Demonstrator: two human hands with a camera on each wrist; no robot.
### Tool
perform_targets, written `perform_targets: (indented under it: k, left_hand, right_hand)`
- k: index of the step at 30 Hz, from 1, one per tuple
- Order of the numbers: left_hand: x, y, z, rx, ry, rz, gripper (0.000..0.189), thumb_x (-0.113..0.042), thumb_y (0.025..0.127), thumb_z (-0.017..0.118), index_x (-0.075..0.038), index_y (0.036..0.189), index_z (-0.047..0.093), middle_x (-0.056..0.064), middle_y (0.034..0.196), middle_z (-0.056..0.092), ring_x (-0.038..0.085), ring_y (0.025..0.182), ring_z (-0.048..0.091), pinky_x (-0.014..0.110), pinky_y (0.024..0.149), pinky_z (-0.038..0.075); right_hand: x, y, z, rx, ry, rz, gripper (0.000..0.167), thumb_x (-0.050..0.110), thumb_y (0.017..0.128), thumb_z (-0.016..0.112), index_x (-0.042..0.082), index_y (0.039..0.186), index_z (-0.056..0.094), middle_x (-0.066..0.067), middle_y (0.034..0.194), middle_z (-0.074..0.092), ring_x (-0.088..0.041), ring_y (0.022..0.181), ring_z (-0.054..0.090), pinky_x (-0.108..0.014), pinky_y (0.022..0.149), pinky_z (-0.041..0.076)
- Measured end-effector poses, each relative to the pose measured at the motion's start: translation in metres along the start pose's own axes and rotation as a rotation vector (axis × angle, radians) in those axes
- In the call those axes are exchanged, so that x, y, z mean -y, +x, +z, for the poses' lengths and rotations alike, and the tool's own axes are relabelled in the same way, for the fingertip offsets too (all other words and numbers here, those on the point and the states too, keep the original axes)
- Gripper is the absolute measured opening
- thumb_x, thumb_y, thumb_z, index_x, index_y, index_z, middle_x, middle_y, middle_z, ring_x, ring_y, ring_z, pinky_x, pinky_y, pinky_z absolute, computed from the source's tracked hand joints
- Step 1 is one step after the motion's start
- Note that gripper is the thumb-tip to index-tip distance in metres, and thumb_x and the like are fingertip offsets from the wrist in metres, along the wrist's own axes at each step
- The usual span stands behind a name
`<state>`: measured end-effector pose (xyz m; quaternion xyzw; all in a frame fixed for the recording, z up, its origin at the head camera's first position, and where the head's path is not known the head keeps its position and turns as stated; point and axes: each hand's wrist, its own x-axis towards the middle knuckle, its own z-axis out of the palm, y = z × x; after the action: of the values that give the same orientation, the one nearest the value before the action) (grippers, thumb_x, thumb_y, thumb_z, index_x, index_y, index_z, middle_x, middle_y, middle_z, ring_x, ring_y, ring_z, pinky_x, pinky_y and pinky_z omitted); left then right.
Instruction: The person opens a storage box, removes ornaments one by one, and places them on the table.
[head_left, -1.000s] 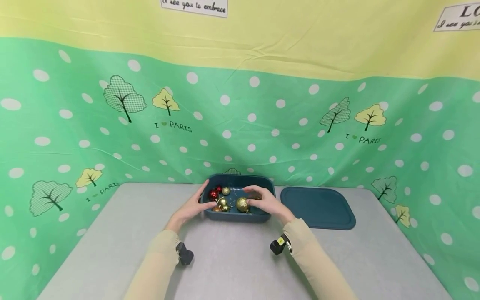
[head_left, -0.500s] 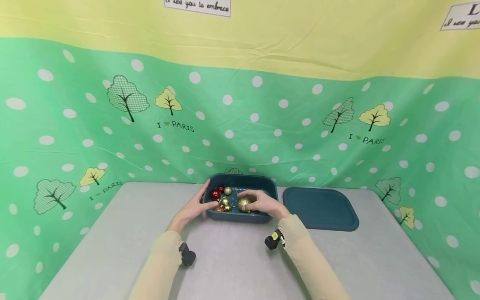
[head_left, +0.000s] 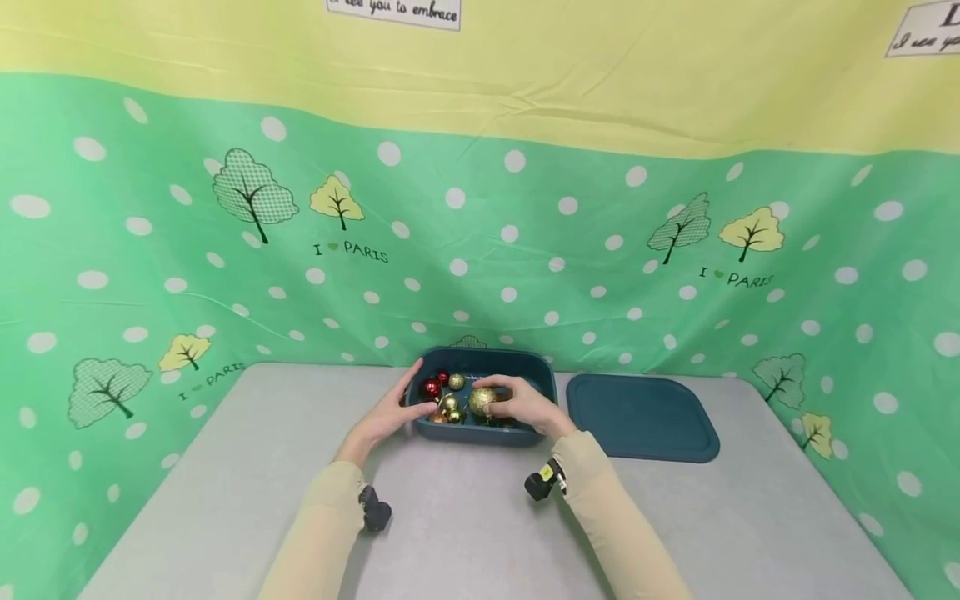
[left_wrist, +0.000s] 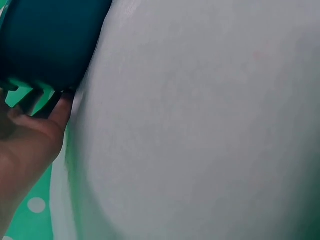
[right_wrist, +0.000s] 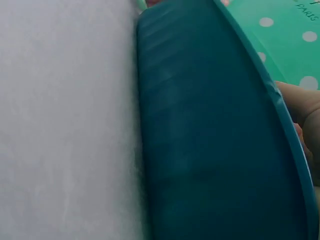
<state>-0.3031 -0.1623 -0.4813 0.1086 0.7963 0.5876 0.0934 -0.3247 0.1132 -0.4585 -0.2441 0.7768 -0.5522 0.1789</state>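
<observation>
A dark blue rectangular box stands at the back of the table with Christmas baubles inside. My right hand reaches over its right part and pinches a large gold glitter bauble between thumb and fingers. At the left end my left hand holds the box, thumb over the rim and the other fingers along the outside. Red baubles, small gold baubles and an orange one lie in the left half. The right wrist view shows mostly the box's outer wall, hiding the bauble.
A flat dark blue lid lies on the grey table, just right of the box. Behind the table hangs a green and yellow cloth printed with trees and dots, close to the box's back wall.
My right hand has closed around the large gold bauble and shifted it slightly left and up in the head view. The left hand stays at the box's left end.
</observation>
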Motion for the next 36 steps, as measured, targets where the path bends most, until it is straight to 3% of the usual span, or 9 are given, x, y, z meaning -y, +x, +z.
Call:
perform_targets:
  k: [8,15,26,33,36]
  left_hand:
    - [0.008,0.004,0.001,-0.020,0.030,-0.012,0.090,-0.027,0.089,0.071,-0.030,0.156,0.012,0.014,0.160,0.004,0.041,0.143,0.002,0.065,0.108,0.007]
    - [0.009,0.005,0.002,-0.008,0.012,-0.006,0.087,-0.023,0.089,0.070,-0.029,0.156,0.015,0.014,0.160,0.005,0.040,0.143,0.003,0.064,0.109,0.008]
    - [0.007,0.005,0.000,0.008,-0.013,0.009,0.090,-0.027,0.087,0.072,-0.028,0.156,0.014,0.016,0.160,0.004,0.041,0.143,0.003,0.064,0.108,0.005]
    - [-0.024,-0.010,-0.001,0.066,-0.066,-0.017,0.091,-0.017,0.088,0.070,-0.016,0.157,0.011,0.020,0.159,0.001,0.042,0.143,0.001,0.063,0.109,0.003]
    - [-0.026,-0.012,-0.001,0.069,-0.059,-0.017,0.091,-0.017,0.088,0.069,-0.016,0.157,0.010,0.021,0.159,0.000,0.043,0.143,0.000,0.064,0.108,0.004]
  right_hand:
    - [0.002,-0.007,-0.002,-0.011,0.041,-0.108,0.044,0.002,0.093,0.062,-0.001,0.136,0.052,-0.018,0.137,0.048,-0.027,0.104,0.061,-0.037,0.083,0.053]
    - [0.010,-0.022,-0.007,-0.012,-0.061,-0.208,0.045,0.008,0.092,0.063,0.002,0.136,0.053,-0.018,0.136,0.050,-0.024,0.102,0.062,-0.035,0.079,0.054]
    - [0.026,-0.052,-0.017,-0.069,-0.048,-0.113,0.046,0.010,0.093,0.065,0.007,0.138,0.053,-0.015,0.139,0.048,-0.032,0.115,0.054,-0.039,0.086,0.050]
    - [0.024,-0.070,-0.025,-0.089,-0.042,-0.092,0.046,0.012,0.092,0.066,0.013,0.137,0.055,-0.011,0.141,0.048,-0.033,0.125,0.047,-0.038,0.088,0.049]
    - [0.024,-0.078,-0.030,-0.098,-0.049,-0.102,0.046,0.012,0.093,0.065,0.011,0.138,0.054,-0.012,0.141,0.048,-0.033,0.128,0.045,-0.038,0.090,0.049]
